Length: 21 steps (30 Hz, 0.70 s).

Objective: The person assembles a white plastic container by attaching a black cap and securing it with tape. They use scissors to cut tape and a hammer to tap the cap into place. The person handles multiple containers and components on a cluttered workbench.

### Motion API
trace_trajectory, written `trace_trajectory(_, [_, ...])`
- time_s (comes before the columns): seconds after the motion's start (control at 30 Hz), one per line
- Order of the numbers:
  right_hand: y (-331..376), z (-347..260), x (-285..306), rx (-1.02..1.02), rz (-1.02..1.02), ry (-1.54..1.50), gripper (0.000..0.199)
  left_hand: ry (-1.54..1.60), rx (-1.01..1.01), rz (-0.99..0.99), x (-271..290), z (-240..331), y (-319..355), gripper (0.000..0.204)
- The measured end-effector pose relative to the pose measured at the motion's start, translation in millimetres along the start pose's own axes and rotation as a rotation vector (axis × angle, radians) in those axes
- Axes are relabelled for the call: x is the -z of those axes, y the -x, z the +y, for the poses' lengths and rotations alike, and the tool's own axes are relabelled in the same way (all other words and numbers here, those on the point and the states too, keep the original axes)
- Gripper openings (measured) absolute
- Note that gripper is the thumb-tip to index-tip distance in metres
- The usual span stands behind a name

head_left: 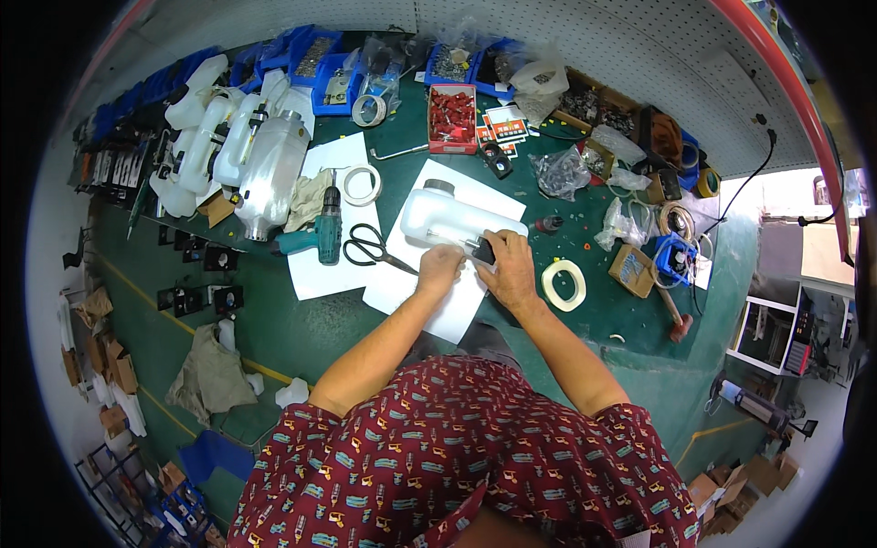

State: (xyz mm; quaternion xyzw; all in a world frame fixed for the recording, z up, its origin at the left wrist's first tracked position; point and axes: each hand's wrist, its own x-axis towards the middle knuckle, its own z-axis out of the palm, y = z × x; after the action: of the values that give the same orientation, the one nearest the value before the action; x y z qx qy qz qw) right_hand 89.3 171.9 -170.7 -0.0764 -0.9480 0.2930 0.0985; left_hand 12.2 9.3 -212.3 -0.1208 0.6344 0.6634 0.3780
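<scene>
A white translucent plastic tank (457, 212) with a grey screw cap (439, 186) lies on its side on white paper in front of me. My right hand (512, 271) is closed round a small black fitting (482, 249) at the tank's near side, by its right end. Just left of it, my left hand (441, 267) is closed in a pinch against the tank's near edge. What its fingers hold, if anything, is hidden. Black-handled scissors (373, 250) lie left of my left hand. A roll of cream tape (564, 285) lies right of my right hand.
A green cordless drill (329, 228) rests at the left beside several other plastic tanks (274, 169). Blue bins (315, 53) and a box of red parts (452, 117) line the back. At the right are a hammer (677, 315), a small cardboard box (631, 270) and bagged parts (561, 173).
</scene>
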Motion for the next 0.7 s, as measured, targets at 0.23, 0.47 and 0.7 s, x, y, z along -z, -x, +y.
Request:
trace_trajectory(0.23, [10.1,27.4,24.1,-0.003,0.031,-0.066,0.086,-0.042,0.016,-0.026,1.0,3.3,-4.3,0.019])
trace_trajectory(0.47, [5.5,29.1,17.9,-0.004,0.031,-0.078,0.077,-0.063,0.027,-0.026,1.7,3.9,-4.1,0.020])
trace_trajectory(0.7, [-5.9,32.5,3.8,0.064,0.021,-0.030,0.061,-0.063,0.008,-0.052,6.3,-0.2,-9.1,0.020])
